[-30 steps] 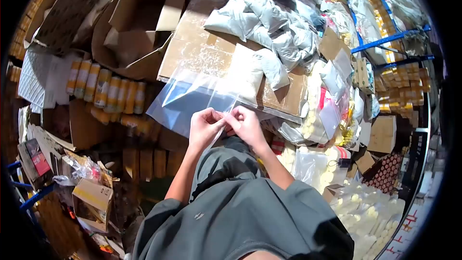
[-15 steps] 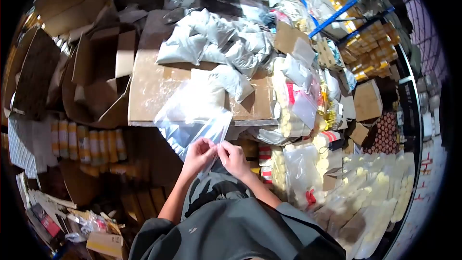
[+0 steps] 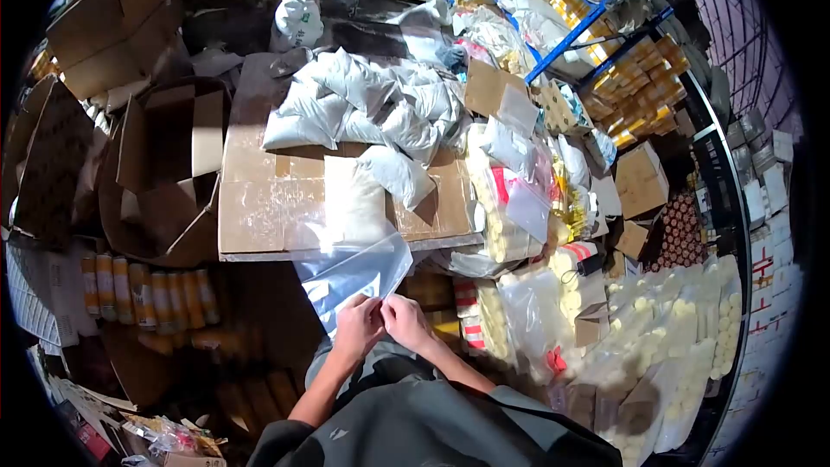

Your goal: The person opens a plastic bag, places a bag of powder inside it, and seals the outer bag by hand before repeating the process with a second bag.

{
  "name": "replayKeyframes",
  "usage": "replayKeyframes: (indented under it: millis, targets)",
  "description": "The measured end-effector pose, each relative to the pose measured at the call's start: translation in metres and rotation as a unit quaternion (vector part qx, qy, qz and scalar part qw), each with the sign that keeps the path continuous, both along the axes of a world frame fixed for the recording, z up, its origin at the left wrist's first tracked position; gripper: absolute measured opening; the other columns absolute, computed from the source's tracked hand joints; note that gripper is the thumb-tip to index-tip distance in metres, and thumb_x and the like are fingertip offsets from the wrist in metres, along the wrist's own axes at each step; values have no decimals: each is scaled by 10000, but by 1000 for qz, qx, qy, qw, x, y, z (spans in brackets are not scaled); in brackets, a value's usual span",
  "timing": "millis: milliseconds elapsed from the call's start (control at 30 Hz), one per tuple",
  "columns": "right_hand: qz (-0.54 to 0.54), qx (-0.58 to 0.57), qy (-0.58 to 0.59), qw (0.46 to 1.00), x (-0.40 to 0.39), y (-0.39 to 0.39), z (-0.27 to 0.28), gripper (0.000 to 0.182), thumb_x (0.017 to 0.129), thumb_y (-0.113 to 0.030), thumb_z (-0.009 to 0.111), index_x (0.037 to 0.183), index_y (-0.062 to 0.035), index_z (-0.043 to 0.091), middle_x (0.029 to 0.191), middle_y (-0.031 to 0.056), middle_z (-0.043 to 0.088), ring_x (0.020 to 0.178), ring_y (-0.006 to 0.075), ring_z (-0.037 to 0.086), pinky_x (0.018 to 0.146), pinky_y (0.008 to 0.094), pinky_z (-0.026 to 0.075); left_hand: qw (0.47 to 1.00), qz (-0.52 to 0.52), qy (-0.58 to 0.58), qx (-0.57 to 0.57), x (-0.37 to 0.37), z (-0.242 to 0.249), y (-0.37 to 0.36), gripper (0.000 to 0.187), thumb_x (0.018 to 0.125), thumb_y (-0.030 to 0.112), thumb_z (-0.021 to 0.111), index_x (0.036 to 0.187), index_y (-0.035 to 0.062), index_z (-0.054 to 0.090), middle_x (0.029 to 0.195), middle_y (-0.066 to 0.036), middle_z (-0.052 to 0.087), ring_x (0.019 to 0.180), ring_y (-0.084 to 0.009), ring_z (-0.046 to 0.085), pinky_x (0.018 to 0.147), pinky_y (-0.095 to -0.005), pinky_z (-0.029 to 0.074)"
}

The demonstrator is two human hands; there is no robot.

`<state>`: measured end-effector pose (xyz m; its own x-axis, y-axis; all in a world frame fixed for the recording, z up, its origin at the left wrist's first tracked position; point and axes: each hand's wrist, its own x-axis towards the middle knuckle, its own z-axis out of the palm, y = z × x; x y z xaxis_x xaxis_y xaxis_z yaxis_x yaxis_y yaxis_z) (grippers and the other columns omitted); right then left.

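Observation:
A clear plastic bag (image 3: 359,272) hangs over the front edge of the cardboard-covered table (image 3: 259,207). My left hand (image 3: 359,324) pinches the bag's near edge. Close beside it, my right hand (image 3: 406,322) has its fingers pressed together at the same edge, the two hands almost touching. Beyond the bag, a white filled bag (image 3: 354,203) lies flat on the cardboard. Another small white bag (image 3: 398,175) rests partly against it, in front of a heap of filled white bags (image 3: 372,104).
Open cardboard boxes (image 3: 169,164) stand at the left, above a row of orange-and-white tubes (image 3: 147,294). Packs of pale yellow pieces (image 3: 666,329) fill the right side. A blue metal frame (image 3: 588,22) rises at the back right.
The head view has shifted, so the table appears lower and further left. Both hands are slightly lower in view, still together at the bag's edge, and the bag looks flatter and more spread.

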<state>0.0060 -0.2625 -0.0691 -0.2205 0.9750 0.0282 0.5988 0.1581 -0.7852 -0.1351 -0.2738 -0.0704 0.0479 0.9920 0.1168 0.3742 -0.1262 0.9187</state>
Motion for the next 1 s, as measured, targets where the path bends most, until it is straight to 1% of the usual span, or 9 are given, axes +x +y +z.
replayKeyframes:
  millis: [167,300,367,400,533,667,767,800,1000]
  targets:
    - [71,-2,40,997,-25,3,-11,177,849,-55,595,736,38,495,695,234,535,621,394,554,553,422,436,987,107,-94,-75,-21,-22,-16,177,751,54,665,910,-5,714,746,-158,650,634,-265,643,614,-326,505]
    - [123,11,67,990,-40,-3,-18,202,825,-61,608,710,34,471,641,219,500,550,350,503,523,406,416,945,158,-201,-205,-35,-37,-29,173,810,94,642,880,-46,716,734,-113,697,630,-103,602,609,-267,486]
    - [133,-31,75,988,-45,-13,-17,223,809,-68,618,687,30,458,606,210,469,507,305,464,503,397,400,919,189,-297,-177,-38,-78,-36,181,818,99,629,852,-58,711,678,-88,672,625,-77,571,609,-259,480]
    - [138,-48,77,986,-45,-14,-16,234,801,-71,623,676,28,451,589,206,454,486,282,445,493,393,392,920,178,-273,-220,-46,-63,-35,162,807,69,616,815,-68,700,670,-92,671,633,-94,593,617,-268,488]
    - [63,-56,47,995,-40,-15,-13,304,788,-88,650,644,25,407,567,204,412,486,286,337,471,393,369,966,221,-98,-93,-40,-64,-35,79,749,1,608,775,-37,672,736,-115,681,623,-166,620,628,-282,495]
    - [-21,-75,15,997,-23,-13,-19,319,732,-113,692,661,1,403,567,192,385,518,295,299,481,399,370,982,173,63,46,-45,-56,-14,162,763,-54,564,899,8,627,744,-158,551,668,-327,569,599,-395,452]
    - [-56,-77,21,995,-1,-10,-12,289,726,-104,679,659,-12,413,567,166,433,508,249,385,499,388,382,975,173,111,89,-60,-57,16,57,803,-40,539,828,5,562,771,-180,555,715,-396,549,612,-448,448]
    - [-51,-100,1,994,9,-7,-10,262,734,-119,679,689,-7,447,615,206,497,560,367,492,536,407,422,970,164,114,138,-67,-62,28,63,798,-43,537,835,6,556,769,-187,547,719,-406,541,608,-460,438]
    - [-37,-148,-41,987,33,12,6,254,722,-120,696,711,-15,465,612,148,483,551,244,484,550,364,430,982,133,92,99,-86,-27,61,115,844,-21,474,948,0,516,812,-237,531,777,-465,522,665,-517,413]
